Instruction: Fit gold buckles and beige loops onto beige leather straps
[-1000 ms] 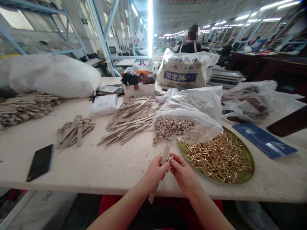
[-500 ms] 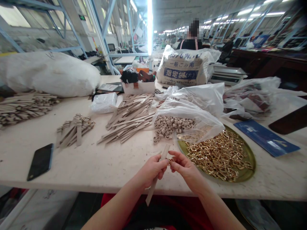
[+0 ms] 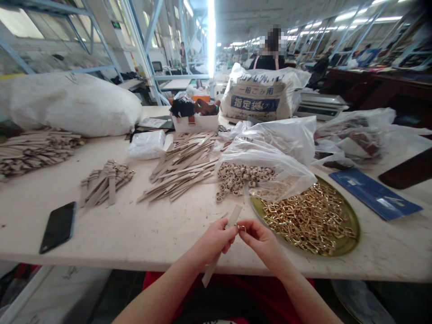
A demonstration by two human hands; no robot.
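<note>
My left hand (image 3: 219, 238) is closed around a beige leather strap (image 3: 233, 216), which slants up and away with its lower end past the table edge. My right hand (image 3: 258, 236) pinches a small gold buckle (image 3: 242, 228) right beside the strap, close to my left fingertips. Whether the buckle is joined to the strap is hidden by my fingers. To the right lies a round gold-coloured tray (image 3: 354, 243) heaped with gold buckles (image 3: 310, 220). Small beige loops (image 3: 232, 177) spill from a clear plastic bag (image 3: 266, 155) just beyond my hands.
Loose beige straps (image 3: 189, 164) lie in a pile beyond my hands, with a smaller buckled bunch (image 3: 108, 182) farther left. A phone (image 3: 59, 227) lies near the front edge. A blue booklet (image 3: 374, 193) is right of the tray. A person (image 3: 270, 60) is in the background.
My right fingers have drawn closer together around the buckle, which has turned slightly. The strap has shifted a little in my left hand; the things on the table have stayed put.
</note>
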